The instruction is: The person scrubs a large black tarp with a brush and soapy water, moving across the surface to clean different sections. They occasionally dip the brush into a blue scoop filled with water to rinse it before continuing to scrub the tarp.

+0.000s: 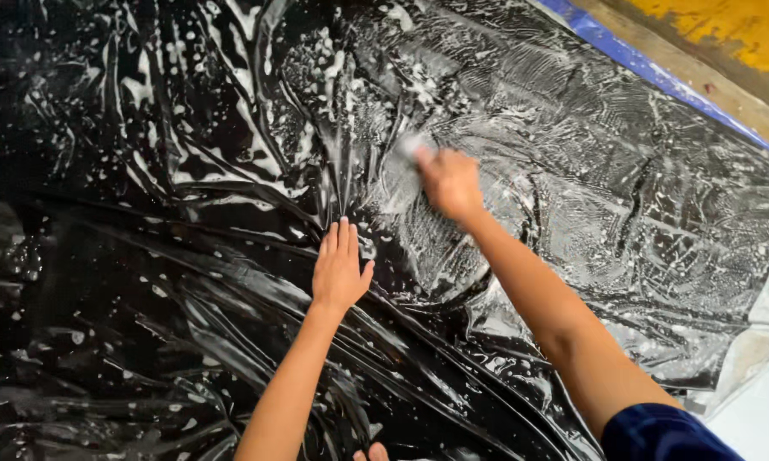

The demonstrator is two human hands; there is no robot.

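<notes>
Black, wet plastic lies under both hands. The left hand [340, 271] rests flat on the sheet [188, 282], fingers straight and close together, thumb out to the side, holding nothing and only pressing the film down. The right hand [449, 182] is curled around a small pale pad [413, 146], blurred, probably a sponge or cloth, whose tip shows beyond the knuckles and touches the sheet just above and to the right of the left hand. Foam [572, 205] lies in scrubbed streaks around the right hand and out toward the far right; to the left it thins to scattered white flecks among deep creases.

As I judge it, the slick soapy film could let the flat palm slide, and then the sheet would bunch under the scrubbing hand. A hard stroke across a sharp crease might stretch or tear the thin plastic. Suds could also run off the far edge, where a blue strip [649, 72] and a yellow-stained floor [726, 51] show.

No bucket, basin or other container is in view, so I cannot tell where the soapy water comes from. A toe tip [372, 452] shows at the bottom edge.
</notes>
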